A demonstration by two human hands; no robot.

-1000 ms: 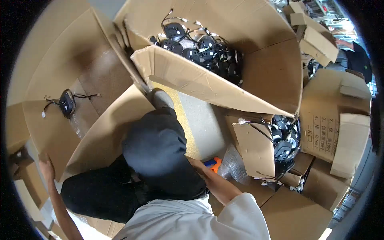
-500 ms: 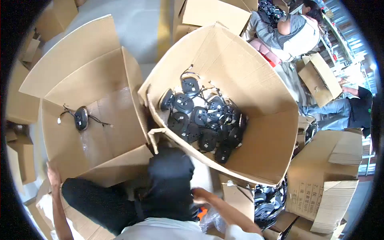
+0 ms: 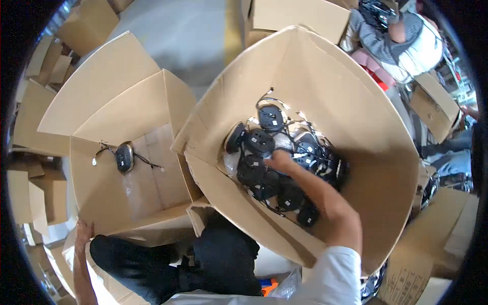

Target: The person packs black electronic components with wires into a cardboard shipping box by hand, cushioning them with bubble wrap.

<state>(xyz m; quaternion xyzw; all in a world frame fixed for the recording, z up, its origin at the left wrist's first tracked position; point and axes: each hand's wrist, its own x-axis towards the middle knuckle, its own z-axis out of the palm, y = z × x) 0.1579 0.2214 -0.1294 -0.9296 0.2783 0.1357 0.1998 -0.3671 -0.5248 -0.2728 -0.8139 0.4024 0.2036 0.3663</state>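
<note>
My left hand [image 3: 85,232] holds the near left edge of an open cardboard box [image 3: 104,198]. One black oval unit [image 3: 124,157] with thin cables lies inside that box. Down in a larger open cardboard box [image 3: 378,203], my right hand [image 3: 280,162] is among several similar black units [image 3: 261,142]. Its fingertips reach between the units; their grip is hidden and blurred. Cables with white plugs [image 3: 271,90] tangle over the heap. Clear plastic wrap [image 3: 282,142] shows between some units.
My black-trousered leg [image 3: 223,254] is bent against both boxes. Bubble wrap [image 3: 290,284] and an orange object [image 3: 269,287] lie beside it. Other cartons [image 3: 40,122] stand at the left. At the upper right, a person [image 3: 401,43] works; another person's hand [image 3: 470,112] is near a carton [image 3: 434,109].
My right hand has gone from beside my leg into the larger box, onto the black units. The left hand stays at its box edge. The whole view has shifted, with the boxes lying farther right.
</note>
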